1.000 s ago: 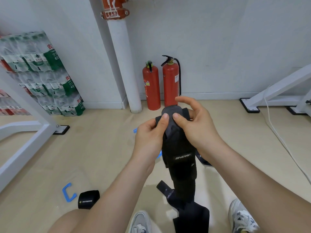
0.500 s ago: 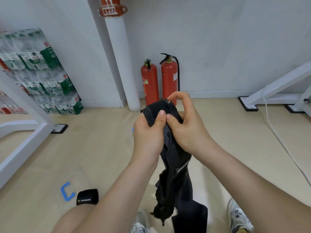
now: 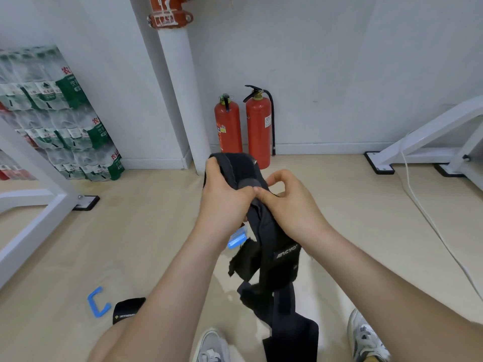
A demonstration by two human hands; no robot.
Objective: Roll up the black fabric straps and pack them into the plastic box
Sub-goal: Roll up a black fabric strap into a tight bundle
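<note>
Hanging strap (image 3: 283, 267) runs off the bottom edge — rolled strap (image 3: 126, 310) half hidden.

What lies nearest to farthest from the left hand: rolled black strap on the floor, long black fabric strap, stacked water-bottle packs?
1. Long black fabric strap: held in left hand.
2. Rolled black strap: floor, lower left.
3. Stacked water-bottle packs: far left wall.

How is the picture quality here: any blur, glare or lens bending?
Head view: wide-angle bending tilts the white pipe and stretches the edges; the water bottle packs look smeared; the left hand, the right hand and the black strap they grip are fairly sharp; light is even, no hard shadows, faint sheen on the floor.
</note>
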